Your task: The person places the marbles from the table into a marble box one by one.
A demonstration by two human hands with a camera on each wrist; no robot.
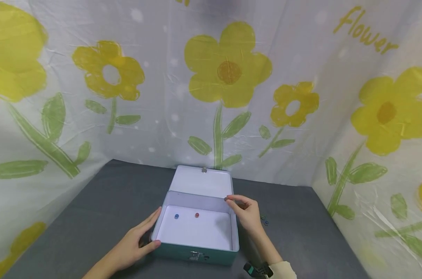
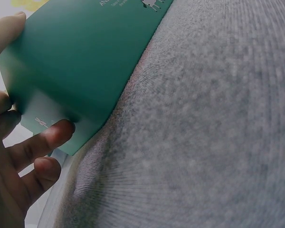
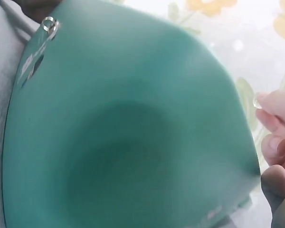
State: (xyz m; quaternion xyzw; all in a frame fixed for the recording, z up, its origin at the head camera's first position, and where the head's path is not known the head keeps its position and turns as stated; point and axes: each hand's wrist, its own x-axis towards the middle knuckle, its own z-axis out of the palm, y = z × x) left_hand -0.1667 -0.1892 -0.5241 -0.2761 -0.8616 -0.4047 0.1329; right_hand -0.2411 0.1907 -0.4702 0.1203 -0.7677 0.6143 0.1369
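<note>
A green tin box [image 1: 196, 248] with a white inside stands with its hinged lid [image 1: 201, 181] raised at the back. On its floor lie a small blue bead-like piece [image 1: 176, 216] and a small red one [image 1: 197, 215]. My left hand [image 1: 135, 240] rests against the box's left side, its thumb at the front left corner; in the left wrist view the fingertips [image 2: 59, 134] touch the green wall. Above the right rim, my right hand [image 1: 246, 213] pinches a tiny dark piece [image 1: 226, 199] between thumb and forefinger; it looks translucent in the right wrist view.
More small pieces [image 1: 266, 223] lie on the dark grey cloth right of the box, partly behind the right hand. A metal latch [image 1: 196, 255] sits on the box front. A flower-printed curtain [image 1: 155, 116] encloses the table at the back and sides.
</note>
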